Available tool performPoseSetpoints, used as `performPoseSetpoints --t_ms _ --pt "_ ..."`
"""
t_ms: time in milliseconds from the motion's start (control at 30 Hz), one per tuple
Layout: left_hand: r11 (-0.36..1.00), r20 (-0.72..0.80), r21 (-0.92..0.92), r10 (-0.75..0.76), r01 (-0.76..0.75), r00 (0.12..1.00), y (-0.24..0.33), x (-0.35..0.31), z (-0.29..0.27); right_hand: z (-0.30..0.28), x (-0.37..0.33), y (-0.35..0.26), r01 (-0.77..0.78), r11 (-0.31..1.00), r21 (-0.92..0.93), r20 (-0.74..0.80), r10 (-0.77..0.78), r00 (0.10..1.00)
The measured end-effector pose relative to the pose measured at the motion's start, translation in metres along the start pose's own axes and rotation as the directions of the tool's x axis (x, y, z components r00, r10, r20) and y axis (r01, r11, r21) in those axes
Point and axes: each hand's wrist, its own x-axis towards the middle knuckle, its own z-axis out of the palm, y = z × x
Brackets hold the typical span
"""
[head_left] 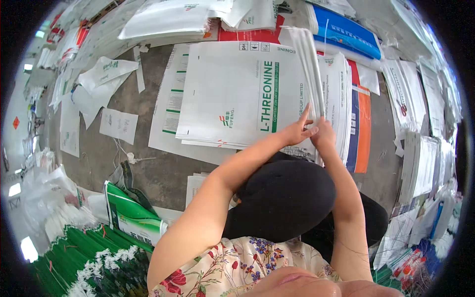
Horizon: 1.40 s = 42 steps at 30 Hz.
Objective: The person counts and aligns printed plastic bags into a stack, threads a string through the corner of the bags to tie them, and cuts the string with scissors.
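A pile of flat white printed sacks [222, 89] with green lettering lies in front of my bent knees. Along the top sack's right side runs a raised, folded white edge [309, 69]. My right hand [322, 133] has its fingers closed at the lower part of this fold; the fingertips are partly hidden. Just beside it, my left hand [297, 132] rests on the sack, index finger stretched toward the fold and thumb apart. Another stack of white sacks [336, 94] sits right of the fold, partly under it.
An orange and dark blue sack [362, 128] lies on the right. Scraps of white sheet [118, 126] are scattered over the grey floor at left. Green sacks [133, 213] are at lower left. A blue bag [346, 37] and white stacks [168, 20] line the far side.
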Motion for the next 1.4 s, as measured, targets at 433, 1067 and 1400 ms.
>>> performPoseSetpoints --t_ms 433,1067,1400 --pt "0.236 0.336 -0.62 -0.782 0.748 0.525 -0.099 -0.152 -0.033 -0.113 0.081 0.02 -0.052 0.582 0.812 0.057 0.01 0.998" --pt "-0.155 -0.648 -0.725 -0.178 -0.672 0.74 0.096 -0.178 -0.125 -0.359 -0.02 -0.158 0.322 0.117 0.939 -0.259 -0.372 0.891" --pt "0.061 -0.55 -0.823 -0.338 -0.565 0.764 0.094 -0.218 -0.163 -0.386 -0.078 -0.167 0.497 0.239 0.834 -0.347 -0.475 0.809"
